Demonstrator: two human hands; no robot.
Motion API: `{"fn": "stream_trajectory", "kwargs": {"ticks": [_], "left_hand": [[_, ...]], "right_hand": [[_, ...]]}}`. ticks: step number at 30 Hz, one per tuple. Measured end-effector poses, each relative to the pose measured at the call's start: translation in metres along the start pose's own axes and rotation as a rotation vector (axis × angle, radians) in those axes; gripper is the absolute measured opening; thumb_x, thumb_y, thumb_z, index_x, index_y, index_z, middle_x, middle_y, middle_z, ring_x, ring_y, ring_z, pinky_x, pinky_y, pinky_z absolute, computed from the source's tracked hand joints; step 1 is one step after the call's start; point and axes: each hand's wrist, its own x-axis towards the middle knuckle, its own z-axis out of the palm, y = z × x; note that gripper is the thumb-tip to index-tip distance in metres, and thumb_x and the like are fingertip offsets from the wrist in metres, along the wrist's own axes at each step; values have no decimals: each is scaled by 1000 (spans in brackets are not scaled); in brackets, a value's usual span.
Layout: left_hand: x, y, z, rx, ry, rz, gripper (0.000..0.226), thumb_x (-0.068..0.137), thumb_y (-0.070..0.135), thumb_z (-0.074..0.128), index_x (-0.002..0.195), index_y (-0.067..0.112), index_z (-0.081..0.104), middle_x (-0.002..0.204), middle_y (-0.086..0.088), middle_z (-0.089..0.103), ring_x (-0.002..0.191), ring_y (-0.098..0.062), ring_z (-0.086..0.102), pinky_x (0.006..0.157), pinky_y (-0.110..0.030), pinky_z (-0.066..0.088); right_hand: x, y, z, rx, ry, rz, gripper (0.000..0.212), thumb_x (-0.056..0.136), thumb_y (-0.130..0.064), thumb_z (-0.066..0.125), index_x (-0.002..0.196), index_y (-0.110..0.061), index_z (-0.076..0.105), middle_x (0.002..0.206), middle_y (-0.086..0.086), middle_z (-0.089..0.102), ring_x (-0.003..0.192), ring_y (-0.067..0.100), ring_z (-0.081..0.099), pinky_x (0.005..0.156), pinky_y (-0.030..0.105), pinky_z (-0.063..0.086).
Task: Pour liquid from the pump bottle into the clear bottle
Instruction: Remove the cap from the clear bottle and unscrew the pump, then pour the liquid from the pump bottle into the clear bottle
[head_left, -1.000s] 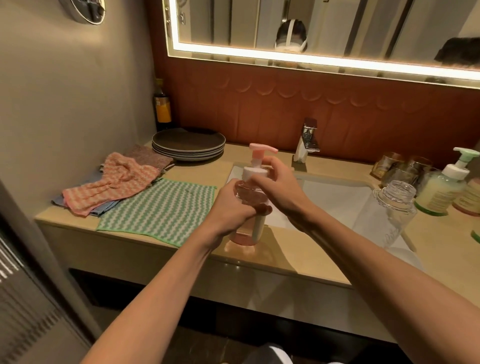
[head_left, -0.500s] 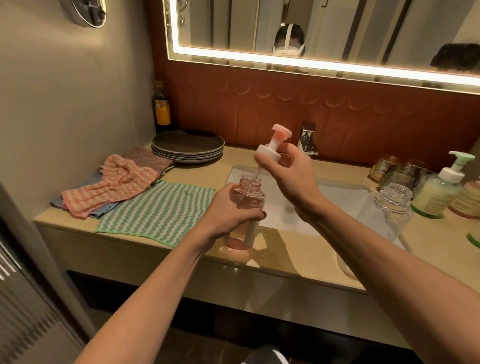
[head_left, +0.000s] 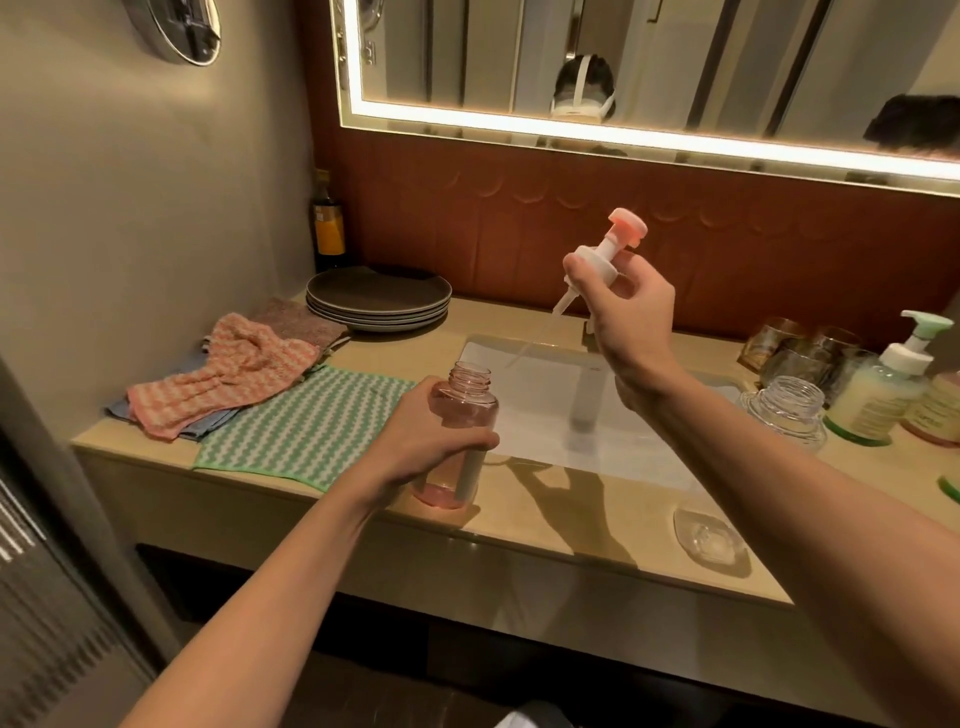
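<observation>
Two hands work at the front of the sink (head_left: 540, 415), each closed on a part of one thing. The pump bottle (head_left: 457, 441), pink and see-through, stands upright on the counter (head_left: 519, 525) at the sink's front left corner, its threaded neck open and a little pink liquid pooled at the bottom. The left hand (head_left: 421, 441) is wrapped around its middle from the left side. Above the sink, the right hand (head_left: 623, 312) pinches the white collar of the pump head (head_left: 608, 249), which is clear of the bottle, tilted with its pink top pointing up and to the right and its thin dip tube slanting down toward the bottle's neck without touching it.

At the sink's right edge stands the clear bottle (head_left: 787, 410), upright, mouth open; whether it holds anything is hard to make out. Just right of it is a green-capped pump dispenser (head_left: 883, 395) with pale contents, and behind them several amber glasses (head_left: 795, 348). A clear dish (head_left: 709, 535) lies on the counter in front of the sink's right corner. Left of the sink lies a green-and-white cloth (head_left: 306, 426), then a pink-and-white cloth (head_left: 223, 379) bunched on other cloths, with a stack of dark plates (head_left: 376, 296) behind.
</observation>
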Motion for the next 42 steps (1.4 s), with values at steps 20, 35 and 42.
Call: {"fn": "stream_trajectory", "kwargs": {"ticks": [20, 35, 42], "left_hand": [[-16, -27, -70, -29, 206, 35, 55, 65, 5, 90, 114, 10, 66, 104, -3, 75, 93, -8, 71, 79, -20, 53], [-27, -30, -73, -60, 245, -3, 58, 66, 8, 90, 118, 13, 65, 109, 0, 74, 99, -11, 70, 85, -24, 54], [-37, -7, -49, -21, 207, 20, 64, 62, 13, 93, 120, 13, 65, 111, -1, 74, 103, -12, 70, 91, -30, 54]], "right_hand": [[-49, 100, 122, -785, -713, -426, 49, 85, -23, 77, 128, -16, 56, 130, 6, 58, 115, 22, 50, 93, 33, 50], [-60, 93, 140, -928, -831, -493, 71, 89, -27, 71, 150, -14, 37, 150, 8, 47, 135, 27, 42, 109, 37, 38], [-56, 76, 98, -959, -784, -482, 69, 90, -35, 70, 149, -18, 39, 149, 5, 48, 137, 25, 39, 112, 39, 36]]}}
